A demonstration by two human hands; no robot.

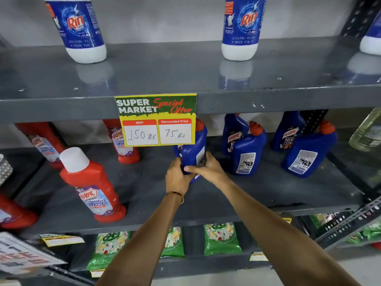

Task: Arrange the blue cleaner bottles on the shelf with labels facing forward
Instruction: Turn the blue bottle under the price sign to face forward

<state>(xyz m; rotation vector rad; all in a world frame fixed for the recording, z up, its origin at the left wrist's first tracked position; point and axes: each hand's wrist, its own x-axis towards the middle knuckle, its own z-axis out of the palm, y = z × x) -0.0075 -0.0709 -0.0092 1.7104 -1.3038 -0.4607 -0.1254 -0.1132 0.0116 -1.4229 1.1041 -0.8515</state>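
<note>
On the middle grey shelf (268, 195) stand several blue cleaner bottles with red caps. My left hand (177, 178) and my right hand (208, 168) both grip one blue bottle (193, 149) near the shelf's centre; its back label faces partly right and a price card hides its top. To the right, a blue bottle (247, 151) and another blue bottle (307, 153) show their back labels. Behind them, a blue bottle (234, 133) and a further blue bottle (288, 133) show front labels.
Red bathroom-cleaner bottles (92, 186) fill the left half of the same shelf. A yellow price card (156, 120) hangs from the upper shelf edge. White-and-blue bottles (240, 27) stand above. Green pouches (221, 238) lie on the shelf below. A clear bottle (367, 131) sits far right.
</note>
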